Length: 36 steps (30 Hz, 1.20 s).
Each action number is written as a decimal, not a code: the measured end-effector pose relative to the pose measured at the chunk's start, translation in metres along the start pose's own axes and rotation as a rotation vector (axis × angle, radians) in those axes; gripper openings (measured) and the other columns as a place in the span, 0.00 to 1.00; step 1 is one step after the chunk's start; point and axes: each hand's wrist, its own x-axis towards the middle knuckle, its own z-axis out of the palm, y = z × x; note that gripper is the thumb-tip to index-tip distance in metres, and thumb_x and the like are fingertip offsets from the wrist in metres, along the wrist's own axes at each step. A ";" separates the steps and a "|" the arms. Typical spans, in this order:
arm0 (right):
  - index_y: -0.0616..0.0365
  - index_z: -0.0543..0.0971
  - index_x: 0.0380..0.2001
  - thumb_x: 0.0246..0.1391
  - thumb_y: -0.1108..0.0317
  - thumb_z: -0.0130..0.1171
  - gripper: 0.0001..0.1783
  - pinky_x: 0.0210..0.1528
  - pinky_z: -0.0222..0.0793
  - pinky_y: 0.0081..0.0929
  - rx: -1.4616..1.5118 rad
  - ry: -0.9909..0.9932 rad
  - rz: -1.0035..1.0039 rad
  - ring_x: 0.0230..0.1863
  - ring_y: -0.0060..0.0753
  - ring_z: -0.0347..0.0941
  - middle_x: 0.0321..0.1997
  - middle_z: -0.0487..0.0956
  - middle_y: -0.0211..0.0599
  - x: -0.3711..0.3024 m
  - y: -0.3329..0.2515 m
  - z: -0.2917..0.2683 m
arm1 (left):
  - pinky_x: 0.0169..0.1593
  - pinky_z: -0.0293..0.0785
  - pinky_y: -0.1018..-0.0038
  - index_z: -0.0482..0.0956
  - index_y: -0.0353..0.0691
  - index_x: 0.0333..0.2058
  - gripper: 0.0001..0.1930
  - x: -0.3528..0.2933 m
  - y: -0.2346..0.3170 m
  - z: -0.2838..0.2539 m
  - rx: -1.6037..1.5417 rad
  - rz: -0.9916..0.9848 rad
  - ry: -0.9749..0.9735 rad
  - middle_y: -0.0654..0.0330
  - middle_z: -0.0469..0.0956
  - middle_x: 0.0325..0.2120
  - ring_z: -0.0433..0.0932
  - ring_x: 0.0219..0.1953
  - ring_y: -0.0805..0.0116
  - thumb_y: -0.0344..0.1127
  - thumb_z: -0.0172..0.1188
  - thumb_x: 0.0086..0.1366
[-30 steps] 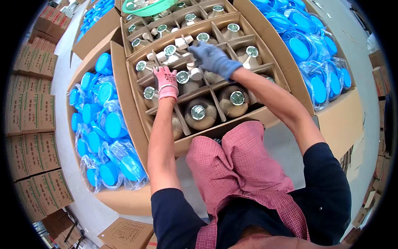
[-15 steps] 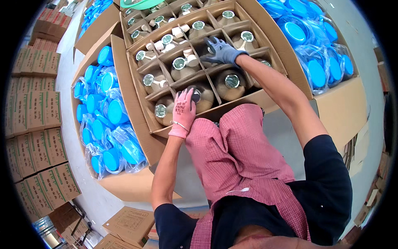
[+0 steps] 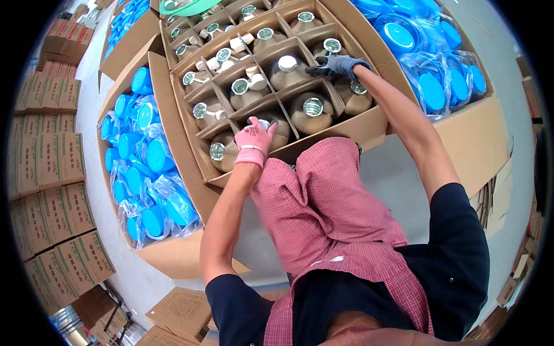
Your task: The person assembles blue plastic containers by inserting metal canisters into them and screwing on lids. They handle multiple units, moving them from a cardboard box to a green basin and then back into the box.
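Round brownish glass bottles with shiny silvery mouths stand upright in a divided cardboard box. My left hand, in a pink glove, rests on a front-row bottle, thumb and index finger apart beside its mouth. My right hand, in a blue-grey glove, reaches over a cardboard divider on the right side with its fingers apart. Just left of those fingertips is a bottle with a white top. Nearest my knees stands another bottle, its mouth uncovered. Small white pieces lie among the bottles.
Cartons of blue plastic pieces in clear bags flank the box, one on the left and one on the right. A green basin sits at the far end. Stacked brown cartons line the left; more cartons lie at lower left.
My right hand has moved right and slightly nearer, uncovering the white-topped bottle. My left hand stays at the same front-row bottle, its fingers drawn in somewhat. The view has shifted slightly.
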 end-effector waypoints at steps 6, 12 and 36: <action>0.50 0.73 0.43 0.49 0.45 0.56 0.24 0.46 0.66 0.41 0.266 0.699 -0.082 0.46 0.48 0.72 0.45 0.76 0.45 -0.015 0.013 -0.002 | 0.56 0.58 0.55 0.71 0.46 0.47 0.27 0.082 -0.003 -0.046 0.253 0.340 0.439 0.58 0.73 0.41 0.70 0.47 0.58 0.50 0.63 0.50; 0.52 0.72 0.51 0.54 0.63 0.52 0.20 0.50 0.66 0.35 0.025 0.527 -0.023 0.49 0.45 0.72 0.47 0.76 0.41 0.023 0.020 -0.030 | 0.58 0.56 0.53 0.70 0.47 0.49 0.30 0.127 -0.021 -0.023 0.241 0.254 0.294 0.59 0.76 0.38 0.74 0.44 0.61 0.52 0.64 0.47; 0.46 0.75 0.49 0.53 0.69 0.46 0.19 0.47 0.69 0.34 -0.215 0.377 0.293 0.51 0.45 0.70 0.47 0.75 0.47 0.061 0.021 -0.038 | 0.31 0.71 0.61 0.70 0.38 0.32 0.25 -0.062 -0.142 0.005 0.127 -0.132 0.258 0.50 0.79 0.22 0.79 0.26 0.53 0.59 0.51 0.58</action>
